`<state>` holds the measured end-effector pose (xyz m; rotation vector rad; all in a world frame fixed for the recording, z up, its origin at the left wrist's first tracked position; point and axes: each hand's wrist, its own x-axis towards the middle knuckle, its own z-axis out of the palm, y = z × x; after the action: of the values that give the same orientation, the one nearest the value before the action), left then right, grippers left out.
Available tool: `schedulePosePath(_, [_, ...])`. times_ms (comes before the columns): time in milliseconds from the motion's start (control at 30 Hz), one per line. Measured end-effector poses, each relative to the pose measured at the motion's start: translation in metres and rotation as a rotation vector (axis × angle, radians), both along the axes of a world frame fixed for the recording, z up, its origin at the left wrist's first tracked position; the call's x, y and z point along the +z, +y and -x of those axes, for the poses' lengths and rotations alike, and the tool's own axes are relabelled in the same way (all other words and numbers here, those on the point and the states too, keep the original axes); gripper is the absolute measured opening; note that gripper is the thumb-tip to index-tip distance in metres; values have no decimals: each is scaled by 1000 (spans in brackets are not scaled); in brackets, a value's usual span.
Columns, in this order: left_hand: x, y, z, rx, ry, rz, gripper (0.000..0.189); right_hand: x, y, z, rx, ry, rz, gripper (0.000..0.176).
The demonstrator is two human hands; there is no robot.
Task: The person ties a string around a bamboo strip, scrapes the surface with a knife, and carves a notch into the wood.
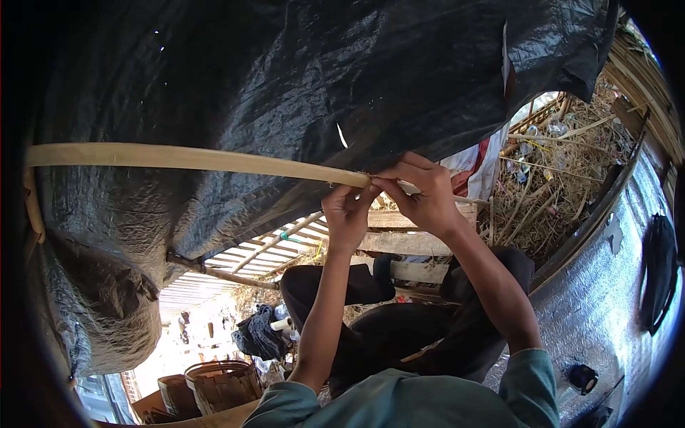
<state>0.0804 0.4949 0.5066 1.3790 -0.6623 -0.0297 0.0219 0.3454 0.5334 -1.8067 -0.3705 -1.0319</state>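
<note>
A long, pale, flat bamboo strip (200, 158) runs from the far left to the middle, across the front of a black plastic sheet (285, 78). Its right end is pinched between the thumb and fingers of my left hand (347, 207). My right hand (426, 189) meets the same end from the right, thumb and fingers closed on it close to the left fingertips. Both hands are raised above my lap. The exact spot between the fingertips is partly hidden.
Wooden slats (407, 244) lie below the hands. Straw and plastic bottles (556, 128) are at the upper right. A silvery sheet (585, 307) with a black item (658, 274) lies on the right. Round woven containers (222, 385) stand at the lower left, near dark cloth (262, 334).
</note>
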Motion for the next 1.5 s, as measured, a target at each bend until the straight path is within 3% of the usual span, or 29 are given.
schedulePosePath(233, [4, 0, 21, 262, -55, 25, 17, 5, 20, 1, 27, -15, -16, 13])
schedulePosePath(333, [17, 12, 25, 260, -88, 30, 19, 8, 27, -3, 8, -193, -5, 14])
schedulePosePath(433, [29, 28, 19, 226, -38, 136, 19, 8, 33, 1, 104, -203, 25, 15])
schedulePosePath(567, [36, 58, 12, 242, -28, 210, 21, 4, 38, 1, 108, -183, 52, 14])
schedulePosePath(633, [42, 72, 13, 309, -22, 212, 22, -2, 38, 2, 66, -53, 18, 12])
schedulePosePath(767, [47, 115, 4, 397, -31, 313, 21, 5, 16, -2, -153, 31, 146, 7])
schedulePosePath(900, [56, 145, 6, 453, -32, 273, 21, -5, -34, -15, -605, 201, 422, 8])
schedulePosePath(967, [57, 155, 6, 452, -39, 248, 20, -6, -53, -25, -926, 115, 578, 22])
schedulePosePath(1000, [57, 158, 7, 453, -37, 239, 19, 10, -44, -20, -1069, 274, 623, 43])
schedulePosePath(1100, [62, 160, 11, 464, -24, 182, 19, -3, -43, -29, -600, 270, 179, 57])
schedulePosePath(1200, [64, 161, 15, 453, -65, 211, 19, 33, 13, -20, -254, 164, 271, 35])
schedulePosePath(1267, [77, 162, 18, 429, -76, 256, 19, 62, 60, -11, -72, 103, 281, 37])
schedulePosePath(1333, [88, 164, 18, 403, -110, 301, 21, 91, 103, -3, 74, 37, 286, 44])
schedulePosePath(1500, [130, 171, 30, 406, -279, 281, 20, 158, 166, -5, 146, -173, 301, 39])
